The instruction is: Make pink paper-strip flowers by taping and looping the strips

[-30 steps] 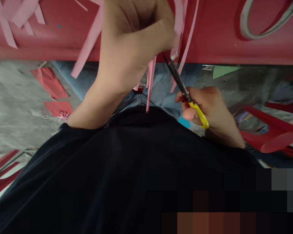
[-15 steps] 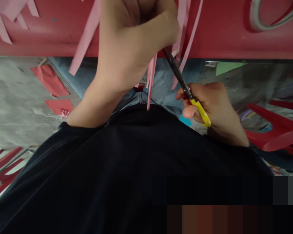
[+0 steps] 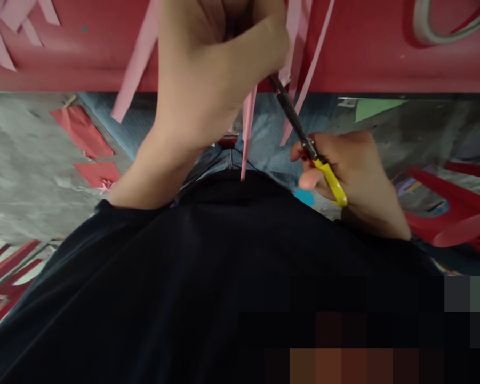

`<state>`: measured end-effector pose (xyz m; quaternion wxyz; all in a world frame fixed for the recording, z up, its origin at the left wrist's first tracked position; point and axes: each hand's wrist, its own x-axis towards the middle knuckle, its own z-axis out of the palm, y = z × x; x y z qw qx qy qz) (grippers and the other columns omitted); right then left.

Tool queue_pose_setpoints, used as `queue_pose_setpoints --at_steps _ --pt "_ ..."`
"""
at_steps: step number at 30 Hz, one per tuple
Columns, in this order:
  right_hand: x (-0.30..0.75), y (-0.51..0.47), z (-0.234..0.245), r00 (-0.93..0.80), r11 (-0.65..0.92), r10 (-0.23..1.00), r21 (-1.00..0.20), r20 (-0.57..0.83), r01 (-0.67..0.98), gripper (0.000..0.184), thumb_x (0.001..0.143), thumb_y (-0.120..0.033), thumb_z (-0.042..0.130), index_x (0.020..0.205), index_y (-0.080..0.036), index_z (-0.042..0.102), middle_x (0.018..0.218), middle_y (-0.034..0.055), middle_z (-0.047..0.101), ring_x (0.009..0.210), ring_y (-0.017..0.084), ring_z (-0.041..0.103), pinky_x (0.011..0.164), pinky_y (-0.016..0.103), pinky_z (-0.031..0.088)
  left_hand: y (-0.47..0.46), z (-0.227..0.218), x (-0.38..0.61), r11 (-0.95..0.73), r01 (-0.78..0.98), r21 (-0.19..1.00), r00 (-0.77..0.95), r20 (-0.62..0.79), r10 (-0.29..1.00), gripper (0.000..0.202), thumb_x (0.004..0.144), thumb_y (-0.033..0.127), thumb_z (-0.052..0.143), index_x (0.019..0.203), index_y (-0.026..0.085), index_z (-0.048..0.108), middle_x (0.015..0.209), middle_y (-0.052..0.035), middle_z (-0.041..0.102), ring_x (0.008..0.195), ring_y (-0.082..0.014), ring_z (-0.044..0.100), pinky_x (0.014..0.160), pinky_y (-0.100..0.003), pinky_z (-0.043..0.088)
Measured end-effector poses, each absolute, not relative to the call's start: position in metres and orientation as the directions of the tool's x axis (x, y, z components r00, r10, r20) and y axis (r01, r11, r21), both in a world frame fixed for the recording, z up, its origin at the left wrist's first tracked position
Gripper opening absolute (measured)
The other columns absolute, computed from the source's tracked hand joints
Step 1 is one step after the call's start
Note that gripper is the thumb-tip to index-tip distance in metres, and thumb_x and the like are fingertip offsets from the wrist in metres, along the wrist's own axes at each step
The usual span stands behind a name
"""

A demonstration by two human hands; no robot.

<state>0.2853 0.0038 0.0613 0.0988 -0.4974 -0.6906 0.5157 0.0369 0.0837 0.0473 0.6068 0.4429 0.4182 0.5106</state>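
My left hand (image 3: 220,74) is closed at the top of the view, above the edge of a red table. Pink paper strips (image 3: 248,120) hang down around it on both sides, and its curled fingers hold them at a spot hidden by the hand itself. My right hand (image 3: 344,165) grips scissors (image 3: 330,181) with yellow handles and dark blades. The blades point up and left, their tips just under my left thumb, beside the hanging strips. Whether the tips touch paper is hidden.
More pink strips (image 3: 20,16) lie on the red table (image 3: 368,53) at the left. A pale ring-shaped object (image 3: 422,24) rests at the right. Red paper pieces (image 3: 82,130) and a green piece (image 3: 378,109) are on the floor. Red chairs (image 3: 456,205) stand either side.
Hardly anything differs. Both hands stay in nearly the same pose, with the scissors still by the strips; the view has shifted slightly.
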Motion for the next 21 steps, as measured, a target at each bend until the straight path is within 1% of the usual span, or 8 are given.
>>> queue_pose_setpoints --at_steps 3,5,8,10,12,15,17,21 --pt "0.286 0.003 0.06 -0.5 0.014 0.792 -0.809 -0.349 0.587 0.08 0.092 -0.098 0.06 0.1 -0.02 0.077 0.069 -0.0011 0.063 0.06 0.014 0.06 0.063 0.032 0.038 0.083 0.051 0.037 0.128 -0.218 0.968 0.122 -0.103 0.987 0.042 0.083 -0.024 0.052 0.053 0.004 0.062 0.057 0.0082 0.033 0.06 0.0093 0.055 0.062 -0.001 0.026" --pt "0.287 0.002 0.058 -0.496 0.028 0.802 -0.809 -0.332 0.587 0.077 0.093 -0.097 0.06 0.101 -0.022 0.077 0.069 -0.0012 0.064 0.062 0.015 0.063 0.062 0.032 0.038 0.082 0.053 0.037 0.148 -0.196 0.969 0.126 -0.125 0.984 0.04 0.083 -0.023 0.053 0.053 0.003 0.06 0.056 0.0092 0.038 0.063 0.0074 0.062 0.062 -0.001 0.025" --pt "0.288 0.002 0.056 -0.493 0.012 0.804 -0.82 -0.332 0.572 0.074 0.092 -0.096 0.063 0.101 -0.024 0.077 0.068 -0.0021 0.063 0.059 0.014 0.061 0.061 0.034 0.037 0.082 0.053 0.036 0.142 -0.185 0.972 0.143 -0.116 0.983 0.038 0.082 -0.024 0.054 0.054 0.001 0.057 0.054 0.0115 0.046 0.063 0.0082 0.063 0.064 -0.002 0.025" --pt "0.288 0.001 0.055 -0.496 0.005 0.802 -0.826 -0.334 0.564 0.073 0.092 -0.095 0.064 0.101 -0.024 0.077 0.068 -0.0022 0.064 0.058 0.014 0.06 0.061 0.035 0.037 0.081 0.049 0.034 0.127 -0.162 0.979 0.155 -0.102 0.983 0.036 0.083 -0.022 0.056 0.055 0.001 0.056 0.055 0.0125 0.051 0.065 0.0076 0.063 0.065 -0.005 0.027" --pt "0.287 0.001 0.056 -0.492 0.01 0.806 -0.824 -0.328 0.566 0.073 0.092 -0.096 0.063 0.101 -0.025 0.077 0.068 -0.0019 0.064 0.059 0.015 0.061 0.061 0.035 0.036 0.079 0.043 0.03 0.066 -0.086 0.994 0.165 -0.052 0.985 0.033 0.085 -0.018 0.061 0.059 0.002 0.058 0.059 0.0127 0.053 0.068 0.0068 0.064 0.068 -0.009 0.03" --pt "0.285 0.001 0.056 -0.489 0.031 0.815 -0.819 -0.312 0.574 0.074 0.094 -0.096 0.06 0.101 -0.023 0.076 0.067 -0.0021 0.063 0.059 0.014 0.06 0.061 0.033 0.036 0.077 0.031 0.023 -0.15 0.08 0.985 0.21 0.131 0.969 0.022 0.09 -0.005 0.07 0.071 0.005 0.067 0.07 0.0125 0.056 0.069 0.0077 0.059 0.073 -0.016 0.033" --pt "0.285 0.001 0.057 -0.499 0.057 0.816 -0.818 -0.292 0.573 0.075 0.095 -0.095 0.06 0.1 -0.022 0.076 0.067 -0.0025 0.063 0.059 0.013 0.059 0.061 0.031 0.036 0.077 0.025 0.019 -0.247 0.144 0.958 0.23 0.211 0.95 0.017 0.092 0.001 0.072 0.076 0.006 0.07 0.074 0.0119 0.058 0.07 0.0071 0.059 0.074 -0.019 0.033" --pt "0.287 0.002 0.056 -0.512 0.077 0.808 -0.811 -0.29 0.58 0.074 0.097 -0.093 0.061 0.101 -0.021 0.076 0.071 -0.0012 0.067 0.062 0.013 0.061 0.063 0.03 0.038 0.077 0.023 0.017 -0.257 0.173 0.951 0.223 0.217 0.951 0.018 0.092 0.002 0.072 0.075 0.007 0.068 0.073 0.0106 0.054 0.076 0.0028 0.065 0.074 -0.019 0.034"
